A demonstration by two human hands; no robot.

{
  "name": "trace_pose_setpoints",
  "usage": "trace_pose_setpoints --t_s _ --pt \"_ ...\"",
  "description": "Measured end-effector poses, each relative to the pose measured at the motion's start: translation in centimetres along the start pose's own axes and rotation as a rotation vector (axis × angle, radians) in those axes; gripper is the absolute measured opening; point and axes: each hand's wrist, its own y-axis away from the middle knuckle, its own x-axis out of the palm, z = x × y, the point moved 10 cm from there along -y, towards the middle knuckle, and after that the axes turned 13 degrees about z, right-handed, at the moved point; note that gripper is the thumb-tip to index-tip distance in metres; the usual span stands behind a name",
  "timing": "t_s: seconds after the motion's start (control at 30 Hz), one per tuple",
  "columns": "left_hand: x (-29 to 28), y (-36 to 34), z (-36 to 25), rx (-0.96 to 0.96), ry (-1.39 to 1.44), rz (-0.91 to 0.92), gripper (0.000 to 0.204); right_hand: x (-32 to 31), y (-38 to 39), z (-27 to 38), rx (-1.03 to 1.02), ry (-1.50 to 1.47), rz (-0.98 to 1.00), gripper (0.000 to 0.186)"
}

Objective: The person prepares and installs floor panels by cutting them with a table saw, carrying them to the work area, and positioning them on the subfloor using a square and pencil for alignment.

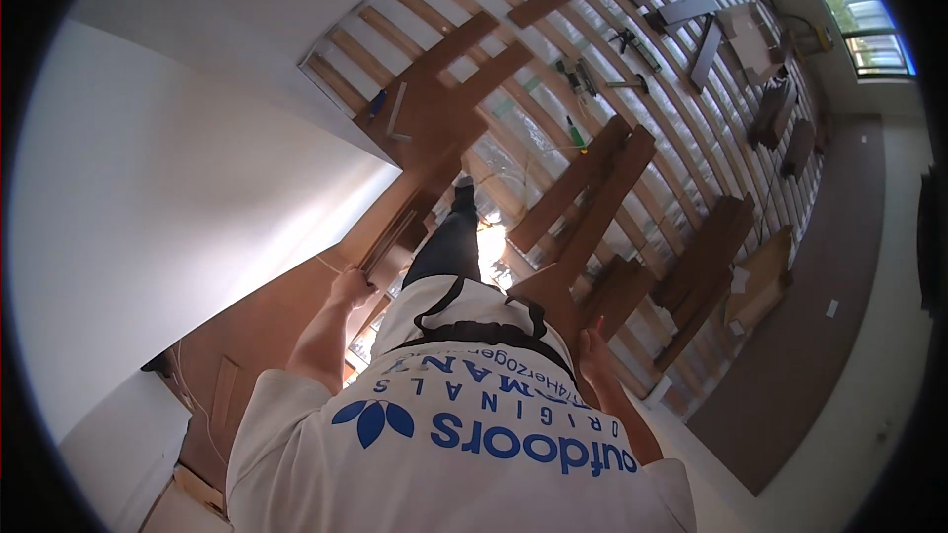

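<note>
My left hand point(353, 286) is closed at the near end of a brown floorboard point(393, 242), beside the white wall corner. Its fingertips are partly hidden. My right hand point(592, 353) is closed low at my right side, with the red tip of a slim pencil point(600, 322) sticking up out of it. Just beyond that hand lies a brown board point(553, 288) reaching away from me. One of my legs point(444, 242) stretches forward between the boards, its dark foot on the floor framework.
Wooden battens point(681, 153) with silvery sheeting between them run across the room. Loose brown planks point(607, 173) lie over them. A hammer point(627, 84) and a green-handled tool point(576, 135) rest farther off. The white wall point(237, 207) juts in at left; a wide brown panel point(820, 306) lies at right.
</note>
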Motion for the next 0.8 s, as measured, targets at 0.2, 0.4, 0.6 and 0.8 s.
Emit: trace_pose_setpoints --t_s 0.2,0.4,0.6,0.8 --pt "-5.0 -6.9 -7.4 -0.041 0.097 0.056 0.035 -9.6 -16.5 3.0 -0.012 0.063 -0.043 0.053" --pt "-10.7 -11.2 -12.9 -0.163 0.247 0.057 0.044 -18.4 -31.4 16.9 -0.131 0.229 0.127 0.054" --pt "-17.7 -14.5 -17.5 -0.280 0.480 -0.048 0.055 -23.8 -49.2 29.5 -0.371 0.172 0.269 0.053" --pt "-25.1 -13.3 -23.6 -0.477 0.841 -0.157 0.064 -27.7 -64.7 38.1 -0.464 0.396 0.633 0.049"
